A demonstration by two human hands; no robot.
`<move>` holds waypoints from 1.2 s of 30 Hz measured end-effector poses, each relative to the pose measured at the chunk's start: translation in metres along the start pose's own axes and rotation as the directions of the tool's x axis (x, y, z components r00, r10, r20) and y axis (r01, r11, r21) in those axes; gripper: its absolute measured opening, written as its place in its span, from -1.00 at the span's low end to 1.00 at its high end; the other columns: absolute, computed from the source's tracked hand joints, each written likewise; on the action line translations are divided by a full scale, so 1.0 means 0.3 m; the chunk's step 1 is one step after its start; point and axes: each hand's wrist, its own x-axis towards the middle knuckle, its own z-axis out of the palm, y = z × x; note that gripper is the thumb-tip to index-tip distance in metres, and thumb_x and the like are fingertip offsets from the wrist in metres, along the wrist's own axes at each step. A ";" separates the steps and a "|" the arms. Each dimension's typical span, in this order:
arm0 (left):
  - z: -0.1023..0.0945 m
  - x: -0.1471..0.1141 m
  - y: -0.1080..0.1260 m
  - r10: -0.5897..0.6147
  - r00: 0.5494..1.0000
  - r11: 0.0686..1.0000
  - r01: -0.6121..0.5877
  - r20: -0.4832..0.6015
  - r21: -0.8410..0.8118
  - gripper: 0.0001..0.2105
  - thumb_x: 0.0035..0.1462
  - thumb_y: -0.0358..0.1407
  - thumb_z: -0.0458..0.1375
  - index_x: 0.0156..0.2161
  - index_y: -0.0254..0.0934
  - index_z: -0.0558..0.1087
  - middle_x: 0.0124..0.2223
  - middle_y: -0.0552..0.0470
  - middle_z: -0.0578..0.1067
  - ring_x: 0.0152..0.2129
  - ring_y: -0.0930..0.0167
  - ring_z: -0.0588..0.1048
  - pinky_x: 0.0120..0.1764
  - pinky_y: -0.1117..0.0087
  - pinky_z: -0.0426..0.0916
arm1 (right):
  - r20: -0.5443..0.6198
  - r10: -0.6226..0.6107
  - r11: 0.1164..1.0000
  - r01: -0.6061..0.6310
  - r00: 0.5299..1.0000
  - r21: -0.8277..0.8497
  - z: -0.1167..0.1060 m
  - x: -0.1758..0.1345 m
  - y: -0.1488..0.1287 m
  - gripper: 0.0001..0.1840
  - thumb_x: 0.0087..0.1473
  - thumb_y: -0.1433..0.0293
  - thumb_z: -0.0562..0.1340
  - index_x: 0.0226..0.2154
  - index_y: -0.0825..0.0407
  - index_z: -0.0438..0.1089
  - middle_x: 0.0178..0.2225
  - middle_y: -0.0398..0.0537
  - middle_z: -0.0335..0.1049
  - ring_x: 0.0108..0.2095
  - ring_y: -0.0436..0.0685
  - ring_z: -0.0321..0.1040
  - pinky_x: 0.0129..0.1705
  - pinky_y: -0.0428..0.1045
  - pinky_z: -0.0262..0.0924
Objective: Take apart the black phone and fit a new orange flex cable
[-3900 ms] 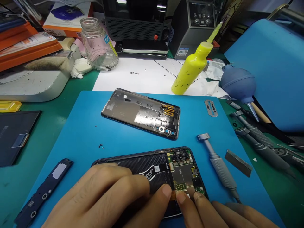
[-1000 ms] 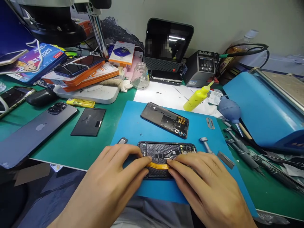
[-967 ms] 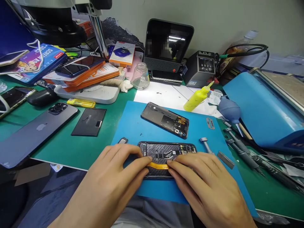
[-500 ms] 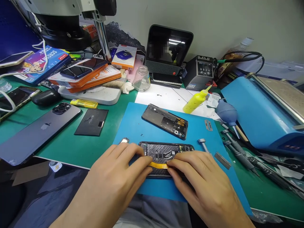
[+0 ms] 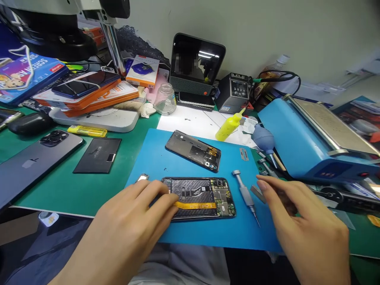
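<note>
An opened phone (image 5: 196,211) lies on a blue mat, its circuit board and cameras exposed at the right end. An orange flex cable (image 5: 196,206) runs lengthwise across it. My left hand (image 5: 139,213) rests over the phone's left end, fingers closed around the cable's left end; the exact grip is partly hidden. My right hand (image 5: 299,213) is off the phone, thumb and index extended with their tips close, beside a grey metal piece (image 5: 257,194) that the thumb partly covers. Between phone and right hand lies a grey screwdriver (image 5: 246,196). A detached phone back cover (image 5: 192,152) lies behind the phone.
Leftward are a large phone (image 5: 38,166), a black flat panel (image 5: 96,156) and a yellow box (image 5: 87,131). A yellow squeeze bottle (image 5: 228,127), an air blower (image 5: 263,138) and a blue heating machine (image 5: 285,138) stand behind and right. Overhead hangs a microscope (image 5: 56,35).
My right hand has let go of the cable and moved right to the grey metal piece, uncovering the phone's board. My left hand stays at the cable. The view has shifted rightward.
</note>
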 end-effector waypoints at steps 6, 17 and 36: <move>0.022 -0.025 -0.015 -0.094 0.995 0.987 0.091 -0.019 -0.132 -0.81 0.71 -0.24 0.06 0.13 -0.13 0.54 0.02 0.05 0.61 -0.13 0.31 0.60 -0.03 0.22 0.42 | 0.142 0.094 0.995 -0.091 0.985 -0.025 0.023 -0.009 0.004 -0.51 0.53 -0.10 0.23 -0.17 -0.11 0.66 -0.25 -0.15 0.66 -0.49 0.06 0.49 -0.51 0.02 0.14; 0.027 -0.050 -0.031 -0.187 0.981 0.927 0.193 0.050 -0.322 -0.86 0.68 -0.24 0.14 0.19 -0.01 0.50 0.13 0.09 0.53 0.07 0.39 0.55 0.10 0.37 0.39 | 0.322 0.320 0.684 -0.452 0.891 0.573 0.041 0.121 -0.131 -0.62 0.36 -0.07 0.39 -0.10 -0.14 0.48 -0.21 -0.11 0.65 -0.49 0.04 0.42 -0.47 -0.02 0.36; 0.026 -0.038 -0.033 -0.244 0.960 0.882 0.277 0.133 -0.382 -0.89 0.62 -0.30 0.18 0.12 0.00 0.47 0.11 0.11 0.52 0.02 0.29 0.49 0.01 0.24 0.40 | 0.692 0.048 0.353 -0.660 0.720 0.663 0.182 0.177 -0.214 -0.50 0.51 0.07 0.31 0.34 -0.11 0.34 -0.29 -0.18 0.58 -0.45 0.01 0.42 -0.46 -0.10 0.47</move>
